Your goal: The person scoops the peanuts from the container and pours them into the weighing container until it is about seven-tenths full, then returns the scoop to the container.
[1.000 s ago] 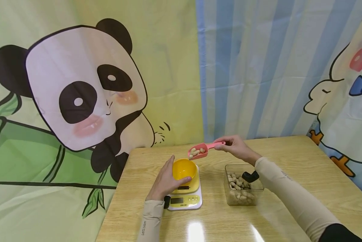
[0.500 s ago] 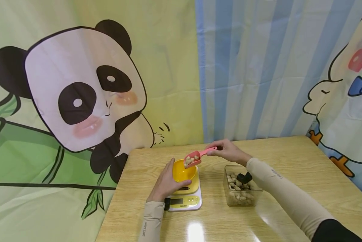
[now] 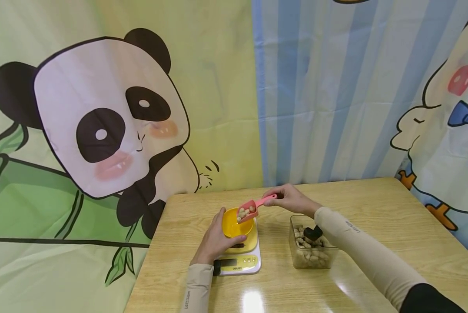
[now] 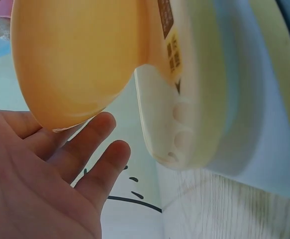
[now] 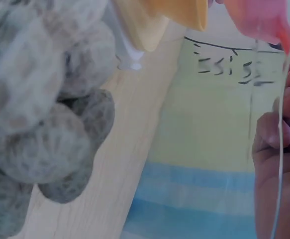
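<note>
In the head view a yellow bowl (image 3: 230, 227) stands on a yellow-and-white kitchen scale (image 3: 239, 263). My left hand (image 3: 213, 242) lies along the bowl's left side, thumb in front and fingers extended behind; the left wrist view has these fingers (image 4: 92, 134) loosely spread at the rim. With my right hand (image 3: 295, 201) I pinch the handle of a pink scoop (image 3: 267, 199), tilted down over the bowl's right part. Several peanuts (image 3: 246, 212) lie in the scoop. To the right, a clear container (image 3: 294, 253) holds more peanuts (image 5: 40, 79), blurred and close in the right wrist view.
The wooden table (image 3: 274, 282) ends at the back against a printed curtain (image 3: 234, 108) with a panda. My right forearm (image 3: 366, 248) passes over the container's right rim, its black wrist camera (image 3: 313, 233) overlapping the peanuts.
My right hand has brought the scoop left and down, from behind the bowl's rim to above its opening, and the scoop tilts more. The left hand has stayed at the bowl.
</note>
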Available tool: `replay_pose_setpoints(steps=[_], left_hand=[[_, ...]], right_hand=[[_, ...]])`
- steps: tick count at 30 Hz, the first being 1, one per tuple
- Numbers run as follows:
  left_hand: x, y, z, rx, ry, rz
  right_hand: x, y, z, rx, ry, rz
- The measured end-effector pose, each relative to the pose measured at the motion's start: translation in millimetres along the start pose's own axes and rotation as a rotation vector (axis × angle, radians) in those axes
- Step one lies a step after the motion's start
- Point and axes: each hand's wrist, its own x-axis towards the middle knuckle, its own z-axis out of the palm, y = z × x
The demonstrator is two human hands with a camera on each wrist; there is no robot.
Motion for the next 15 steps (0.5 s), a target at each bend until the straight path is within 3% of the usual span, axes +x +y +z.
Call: replay_pose_setpoints(steps=[15], left_hand=[[1.2, -1.1, -0.3, 0.024, 0.002, 0.016]], right_hand=[[9.4, -7.0, 4.8, -0.145, -0.069, -0.080]])
